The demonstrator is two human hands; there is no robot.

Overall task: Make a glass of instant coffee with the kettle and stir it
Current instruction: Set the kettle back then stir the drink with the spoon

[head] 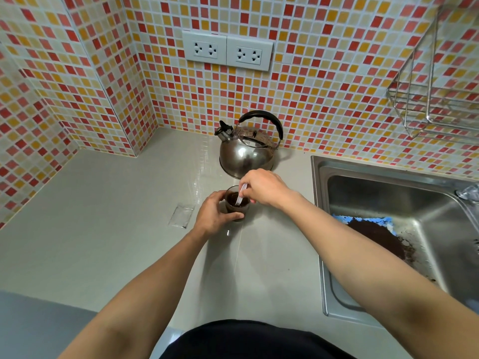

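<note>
- Small glass (237, 207) upright on the grey counter (108, 229), mouth up, dark brown coffee filling most of it; placed near the counter's middle, just in front of the kettle.
- White plastic spoon (241, 195) dipped into the coffee, long axis tilted, handle rising up and to the right into the right hand, bowl end down and to the left under the liquid.
- Right hand (264, 187) closed in a pinch on the spoon's handle, hovering above the glass's right rim, knuckles toward the kettle.
- Left hand (213, 212) curled part-way round the glass's left side, thumb across the near wall, fingers behind, touching the glass.
- Steel kettle (246, 154) on the counter just behind the hands, spout (223, 132) pointing left and up, black handle (261, 119) arching over the top from left to right, near the tiled wall.
- Clear empty sachet (181, 215) flat on the counter just left of the left hand, apart from the glass.
- Open counter spreading wide to the left and toward the near edge; much less room to the right, with the sink (321, 174) rim close by.
- Sink basin holding a blue cloth (344, 218) and a dark brown patch beside it.
- Two white wall sockets (228, 50) on the mosaic tiles (324, 73) above the kettle; wire rack (430, 110) on the wall at upper right.
</note>
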